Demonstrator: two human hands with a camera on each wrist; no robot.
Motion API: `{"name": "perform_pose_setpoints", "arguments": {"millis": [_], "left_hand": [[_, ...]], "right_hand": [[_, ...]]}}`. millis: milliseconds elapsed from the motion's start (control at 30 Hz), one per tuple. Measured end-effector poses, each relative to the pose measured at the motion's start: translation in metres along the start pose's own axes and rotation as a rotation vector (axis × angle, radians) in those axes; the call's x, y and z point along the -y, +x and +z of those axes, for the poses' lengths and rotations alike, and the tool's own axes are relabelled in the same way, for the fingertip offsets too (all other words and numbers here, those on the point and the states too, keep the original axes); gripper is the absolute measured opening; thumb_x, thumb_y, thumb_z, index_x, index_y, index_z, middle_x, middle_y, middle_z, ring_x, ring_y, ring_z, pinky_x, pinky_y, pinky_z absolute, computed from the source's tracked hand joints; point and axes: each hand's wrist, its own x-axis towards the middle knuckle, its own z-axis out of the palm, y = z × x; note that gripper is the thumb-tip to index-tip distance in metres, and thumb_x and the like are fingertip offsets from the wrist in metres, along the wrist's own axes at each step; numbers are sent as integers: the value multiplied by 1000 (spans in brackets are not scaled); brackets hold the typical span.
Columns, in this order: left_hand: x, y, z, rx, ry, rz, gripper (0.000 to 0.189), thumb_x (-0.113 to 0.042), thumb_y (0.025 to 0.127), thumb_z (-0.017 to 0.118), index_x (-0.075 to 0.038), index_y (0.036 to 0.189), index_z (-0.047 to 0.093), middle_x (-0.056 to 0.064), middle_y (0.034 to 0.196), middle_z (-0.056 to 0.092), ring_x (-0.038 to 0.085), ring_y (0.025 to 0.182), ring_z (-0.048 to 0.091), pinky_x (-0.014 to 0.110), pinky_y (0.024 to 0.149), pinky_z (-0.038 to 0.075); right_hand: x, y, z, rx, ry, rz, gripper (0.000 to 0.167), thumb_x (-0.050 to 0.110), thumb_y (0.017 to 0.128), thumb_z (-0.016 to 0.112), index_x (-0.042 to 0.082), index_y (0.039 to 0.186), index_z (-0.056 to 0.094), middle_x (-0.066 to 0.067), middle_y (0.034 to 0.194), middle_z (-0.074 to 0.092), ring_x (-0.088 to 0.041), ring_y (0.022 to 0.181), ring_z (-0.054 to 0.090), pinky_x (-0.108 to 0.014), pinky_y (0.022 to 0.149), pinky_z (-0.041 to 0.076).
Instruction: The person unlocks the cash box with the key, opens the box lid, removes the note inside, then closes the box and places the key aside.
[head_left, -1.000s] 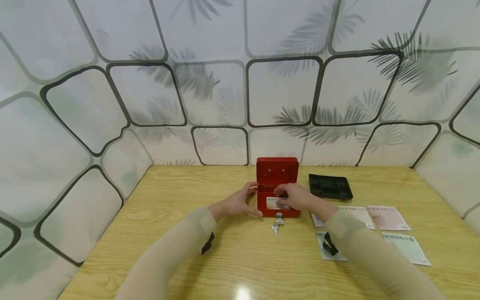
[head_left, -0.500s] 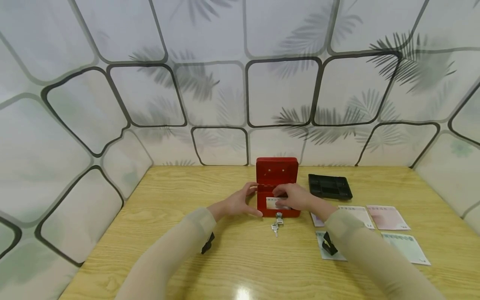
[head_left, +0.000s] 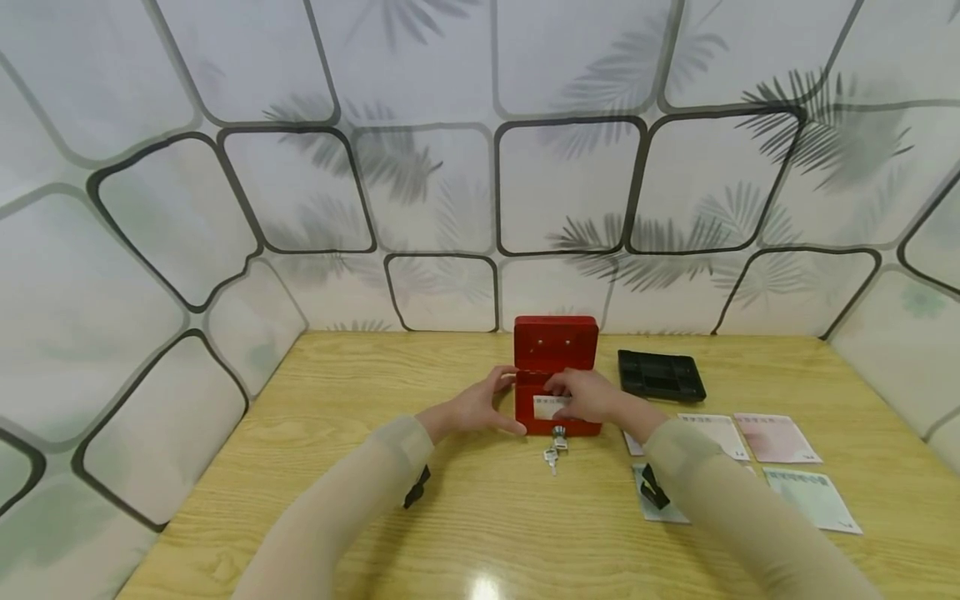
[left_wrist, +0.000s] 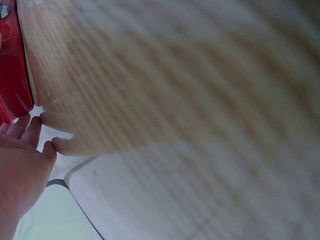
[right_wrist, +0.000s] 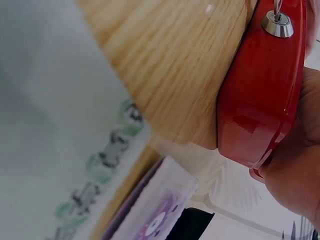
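Observation:
A red metal cash box (head_left: 556, 346) stands with its lid raised near the back of the table. My left hand (head_left: 476, 408) rests at its left side, thumb by the front corner and fingers spread toward the back. In the left wrist view those extended fingers (left_wrist: 34, 131) meet the red wall. My right hand (head_left: 588, 396) reaches over the right wall into the box, bent over a printed paper slip (head_left: 547, 407); I cannot tell whether it pinches the slip. A silver lock (right_wrist: 278, 25) with a key in it sits on the front, and another key (head_left: 551, 458) hangs below.
A black compartment tray (head_left: 660, 375) lies right of the box. Nearer me are several printed paper pads, among them a pink one (head_left: 776, 437) and a green one (head_left: 812, 498). My right forearm partly covers others. A patterned wall (head_left: 442, 292) borders the table behind.
My right hand has shifted slightly left within the box, its thumb now covering less of the slip's front edge. The left hand and the box have stayed in place.

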Motion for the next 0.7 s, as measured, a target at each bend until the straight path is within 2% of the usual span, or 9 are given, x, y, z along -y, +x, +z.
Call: {"name": "perform_pose_setpoints", "arguments": {"millis": [467,700], "left_hand": [[4,1,0,-10,29,-2,92,-21,78,84,-15,147,23,10,155,32,21,143,26,42,116,13],[2,1,0,-7,25,0,91,-21,79,84,-15,147,23,11,155,31,21,143,25,43,116,13]], "right_hand": [[1,0,-1,7,-83,-66,32,17,84,78,2,110,68,-4,95,64,-22,89,61,-40,84,50],[1,-2,-2,-16,-54,-37,31,18,83,79,4,108,67,-5,96,59,-23,88,58,-42,84,48]]}}
